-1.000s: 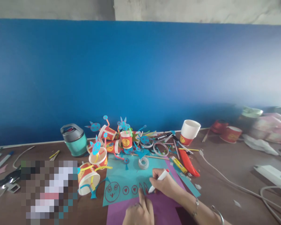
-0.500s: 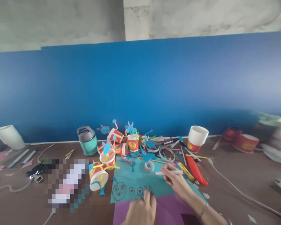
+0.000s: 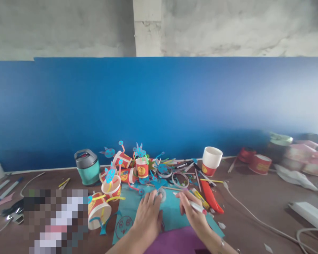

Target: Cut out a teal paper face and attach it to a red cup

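My right hand (image 3: 192,210) grips a white marker (image 3: 198,207) with a red end, holding it over the teal sheet of paper (image 3: 176,213). My left hand (image 3: 149,213) lies on the same sheet with its fingers stretched forward. Its fingertips reach the edge of a clear tape roll (image 3: 161,194); whether they press on it I cannot tell. A drawn round face (image 3: 124,225) shows at the sheet's left corner, and my left hand and forearm hide most of the other drawings. Purple paper (image 3: 178,241) lies at the near edge of the teal sheet.
Decorated paper cups (image 3: 142,168) with blue cutouts crowd the far left of the sheet, beside a teal flask (image 3: 87,167). Right of the sheet lie a yellow cutter (image 3: 200,198) and a red pointed object (image 3: 212,197). White stacked cups (image 3: 212,160) stand behind; a cable (image 3: 250,209) crosses the right.
My left hand has moved forward from the near edge to the tape roll and its fingers have straightened. My right hand keeps the marker, now tilted more. The view has shifted right.
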The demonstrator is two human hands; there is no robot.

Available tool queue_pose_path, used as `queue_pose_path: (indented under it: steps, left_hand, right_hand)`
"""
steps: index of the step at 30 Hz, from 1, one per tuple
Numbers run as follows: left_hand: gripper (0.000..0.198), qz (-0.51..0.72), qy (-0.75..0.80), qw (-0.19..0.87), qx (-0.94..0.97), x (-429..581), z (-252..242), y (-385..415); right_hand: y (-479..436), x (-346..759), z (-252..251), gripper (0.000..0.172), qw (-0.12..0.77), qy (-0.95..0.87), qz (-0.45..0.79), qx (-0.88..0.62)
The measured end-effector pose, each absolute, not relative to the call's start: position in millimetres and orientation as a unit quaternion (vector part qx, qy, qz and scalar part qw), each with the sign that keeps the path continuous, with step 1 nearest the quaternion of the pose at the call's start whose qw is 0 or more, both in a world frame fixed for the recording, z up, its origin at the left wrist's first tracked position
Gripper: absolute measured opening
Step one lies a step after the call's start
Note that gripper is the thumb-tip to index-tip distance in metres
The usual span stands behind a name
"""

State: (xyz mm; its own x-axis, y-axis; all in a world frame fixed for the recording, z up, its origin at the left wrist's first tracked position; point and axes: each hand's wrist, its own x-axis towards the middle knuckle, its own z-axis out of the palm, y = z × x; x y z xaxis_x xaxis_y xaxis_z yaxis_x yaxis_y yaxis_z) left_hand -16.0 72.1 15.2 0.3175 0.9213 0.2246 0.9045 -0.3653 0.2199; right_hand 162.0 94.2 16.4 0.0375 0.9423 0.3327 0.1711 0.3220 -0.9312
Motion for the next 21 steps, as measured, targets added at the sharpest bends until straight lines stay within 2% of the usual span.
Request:
queue_pose_path:
  steps: [4, 9, 13, 17, 21]
  left_hand:
    - [0.038, 0.184, 0.553, 0.035, 0.812, -16.9, 6.3, 79.5]
    - [0.039, 0.231, 0.533, 0.034, 0.813, -27.0, -1.4, 74.6]
    - [0.036, 0.244, 0.537, 0.033, 0.807, -33.7, 9.5, 83.6]
    - [0.034, 0.158, 0.619, 0.021, 0.769, -31.1, 24.2, 113.0]
    - [0.03, 0.122, 0.652, 0.012, 0.748, -21.4, 26.4, 146.5]
  right_hand:
    - [88.1, 161.7, 15.0, 0.028, 0.475, -0.681, 0.349, -0.434]
    - [87.8, 161.9, 18.3, 0.028, 0.453, -0.692, 0.336, -0.451]
    - [86.5, 160.6, 23.9, 0.022, 0.42, -0.736, 0.316, -0.426]
    - [86.6, 160.1, 23.1, 0.018, 0.411, -0.756, 0.295, -0.416]
    - [90.2, 162.4, 18.3, 0.02, 0.412, -0.755, 0.298, -0.415]
